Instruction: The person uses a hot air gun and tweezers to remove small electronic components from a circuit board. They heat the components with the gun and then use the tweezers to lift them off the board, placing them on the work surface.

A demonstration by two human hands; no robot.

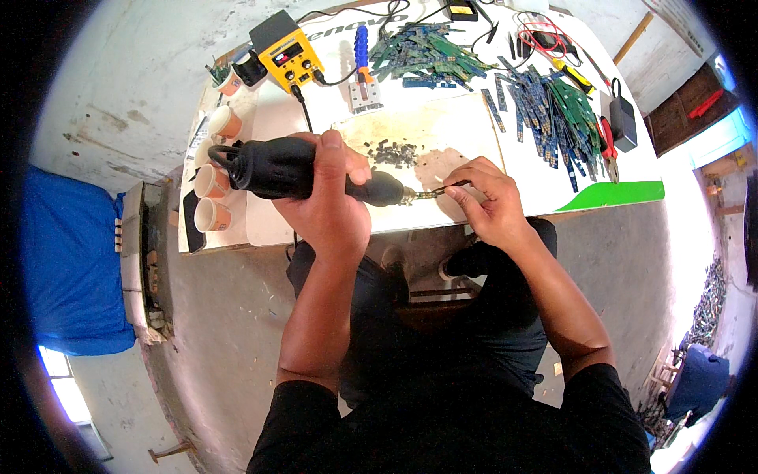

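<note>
My left hand (332, 201) is wrapped round a black hot-air gun (272, 167), its nozzle pointing right. Just past the nozzle is a narrow circuit board strip (426, 194) with small parts on it. My right hand (493, 201) pinches thin dark tweezers (456, 186) whose tips meet the strip; whether they grip it is too small to tell. Beyond the gun, a scatter of small black chips (395, 152) lies on a stained pale work board (466, 118).
A yellow soldering station (290, 57) stands at the back left, with paper cups (212, 180) along the left edge. Piles of circuit strips (434, 54) (553, 110) lie at the back and right. Red-handled pliers (608, 146) and a black adapter (623, 122) are at the right.
</note>
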